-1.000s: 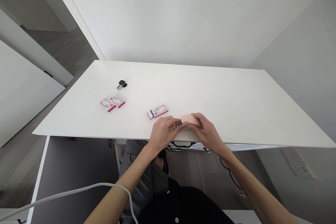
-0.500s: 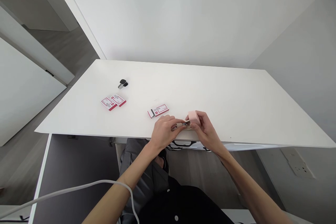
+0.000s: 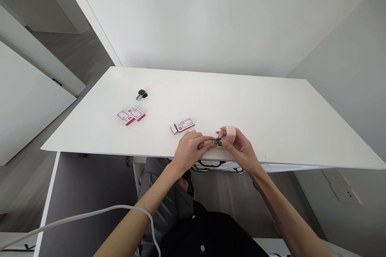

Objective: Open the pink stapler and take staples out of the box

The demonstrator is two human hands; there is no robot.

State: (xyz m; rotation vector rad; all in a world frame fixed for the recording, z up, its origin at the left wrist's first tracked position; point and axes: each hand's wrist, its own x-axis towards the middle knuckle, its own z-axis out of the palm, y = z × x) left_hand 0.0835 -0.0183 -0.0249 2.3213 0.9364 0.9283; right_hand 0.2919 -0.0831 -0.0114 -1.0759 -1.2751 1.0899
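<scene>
Head view: left fingers [image 3: 206, 138] pinch a metal piece [image 3: 215, 141], right fingers [image 3: 240, 136] curl round a pink object [image 3: 230, 134].

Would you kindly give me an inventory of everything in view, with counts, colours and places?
tabletop: one, white, centre
boxes: three, white and red, one central, two together at left
key-like items: apparently two, black and grey, tabletop's left
wall: white, behind tabletop
door: one, white, far left
cable: one, white, lower left
drawer handles: at least two, black, below front edge
socket: one, white, lower right
metallic piece: one, silver, left fingertips
pink piece: one, pink, right fingers
left hand: one, bare, centre
right hand: one, bare, right of centre
</scene>
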